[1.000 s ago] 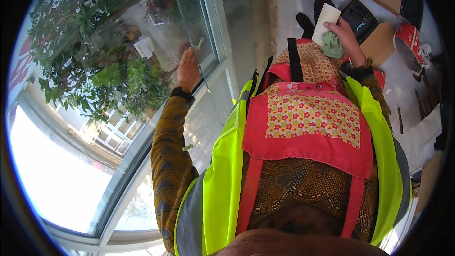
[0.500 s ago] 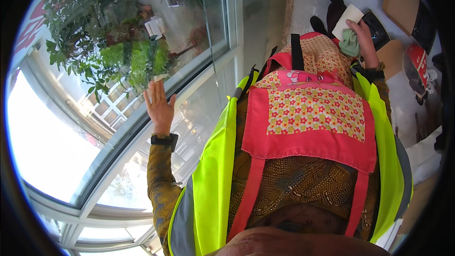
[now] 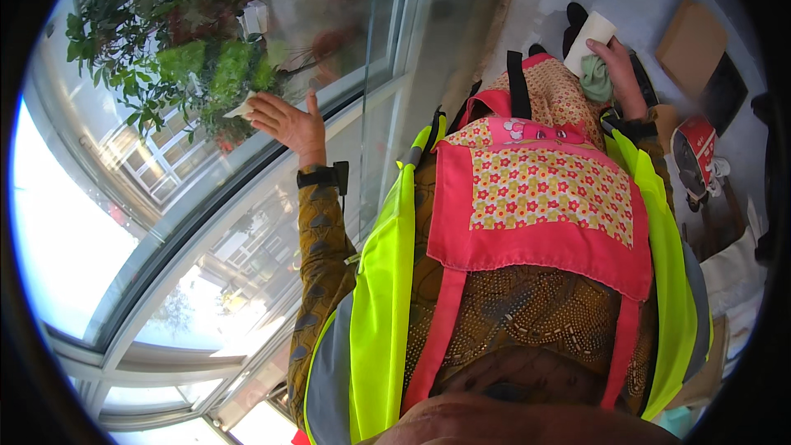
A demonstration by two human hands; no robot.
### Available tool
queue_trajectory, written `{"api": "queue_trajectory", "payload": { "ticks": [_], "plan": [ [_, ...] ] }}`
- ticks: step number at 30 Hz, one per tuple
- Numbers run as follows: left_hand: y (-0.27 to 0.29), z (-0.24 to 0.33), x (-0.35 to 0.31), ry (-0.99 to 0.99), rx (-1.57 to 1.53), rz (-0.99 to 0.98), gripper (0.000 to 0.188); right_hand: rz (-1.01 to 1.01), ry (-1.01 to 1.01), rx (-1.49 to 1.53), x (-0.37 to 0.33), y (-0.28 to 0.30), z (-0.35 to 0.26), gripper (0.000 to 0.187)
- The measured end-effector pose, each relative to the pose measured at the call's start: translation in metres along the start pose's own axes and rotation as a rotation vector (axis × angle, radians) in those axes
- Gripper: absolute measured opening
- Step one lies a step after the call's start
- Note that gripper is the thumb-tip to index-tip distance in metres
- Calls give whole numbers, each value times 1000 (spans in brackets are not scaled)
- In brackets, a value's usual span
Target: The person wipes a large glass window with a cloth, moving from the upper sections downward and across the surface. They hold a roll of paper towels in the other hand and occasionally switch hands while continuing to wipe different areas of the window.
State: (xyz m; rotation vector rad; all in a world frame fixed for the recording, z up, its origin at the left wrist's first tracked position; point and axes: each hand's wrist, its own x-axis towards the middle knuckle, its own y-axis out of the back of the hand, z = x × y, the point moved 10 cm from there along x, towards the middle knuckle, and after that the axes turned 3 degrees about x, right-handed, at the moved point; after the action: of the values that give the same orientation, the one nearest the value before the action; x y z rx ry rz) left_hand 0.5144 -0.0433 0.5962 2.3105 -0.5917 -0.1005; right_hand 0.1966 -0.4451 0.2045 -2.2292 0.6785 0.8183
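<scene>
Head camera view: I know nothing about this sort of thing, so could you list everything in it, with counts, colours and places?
Window: several panes, pale grey frame, left side
Plants: count unclear, green, upper left, at the window
Cardboard piece: one, tan, upper right
Dark panel: one, blackish, beside the cardboard piece
Red-and-dark object: one, kind unclear, right side
White oblong: one, white, in the right hand
Cloth: one, pale green, in the right hand
Pale patch: one, whitish, at the left hand's fingertips; scrap or reflection, unclear
Apron: one, pinkish red, flowered, centre
Vest: one, neon yellow and grey, flanking the apron
Left hand: one, bare, fingers extended, near the window
Right hand: one, bare, upper right
</scene>
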Motion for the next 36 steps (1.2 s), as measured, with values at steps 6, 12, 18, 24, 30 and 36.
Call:
{"api": "queue_trajectory", "payload": {
  "ticks": [6,12,18,24,30,36],
  "plan": [
    [-111,68,-89,-638,248,-447,88,-2,28,-68,-6,-5,-18,50],
    [-104,44,-102,-723,211,-603,82,39,-15,-40,-5,7,-5,46],
    [-51,-9,-106,-370,107,-418,74,-18,-1,-36,-2,1,-11,43],
    [7,-80,-115,74,3,59,59,-68,112,-114,16,2,-35,43],
    [34,-95,-119,294,-282,510,40,-164,142,-288,37,-17,-90,43],
    [22,-128,-146,713,-1415,735,30,-238,200,-390,38,-53,-127,41]
  ]
}}
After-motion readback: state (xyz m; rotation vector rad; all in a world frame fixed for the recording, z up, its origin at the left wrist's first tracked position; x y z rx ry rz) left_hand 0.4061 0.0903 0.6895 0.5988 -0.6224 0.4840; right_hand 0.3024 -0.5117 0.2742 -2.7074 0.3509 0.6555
